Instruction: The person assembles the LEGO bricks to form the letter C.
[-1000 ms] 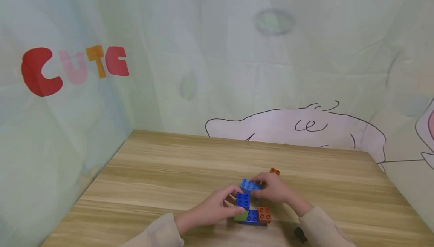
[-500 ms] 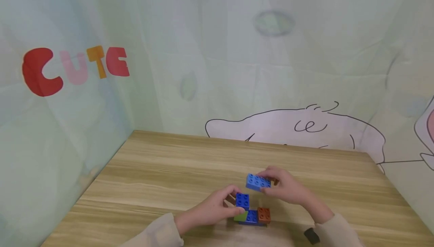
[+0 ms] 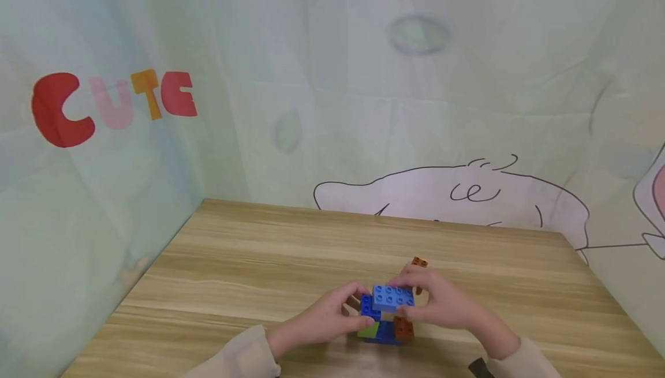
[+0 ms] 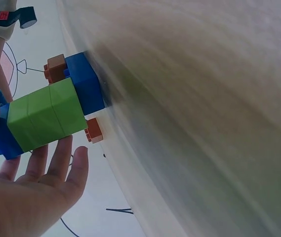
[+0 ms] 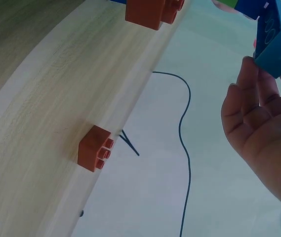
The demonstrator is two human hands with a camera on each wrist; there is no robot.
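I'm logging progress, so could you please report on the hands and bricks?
Left hand grips the stack. Right hand holds light-blue brick at its top; seating unclear. Loose orange brick behind, clear of the stack.

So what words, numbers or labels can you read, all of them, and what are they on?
"CUTE", in big coloured letters on the backdrop.
A mark on the red label of the black device by the right sleeve: too small to read.
Bricks: no writing I can make out.
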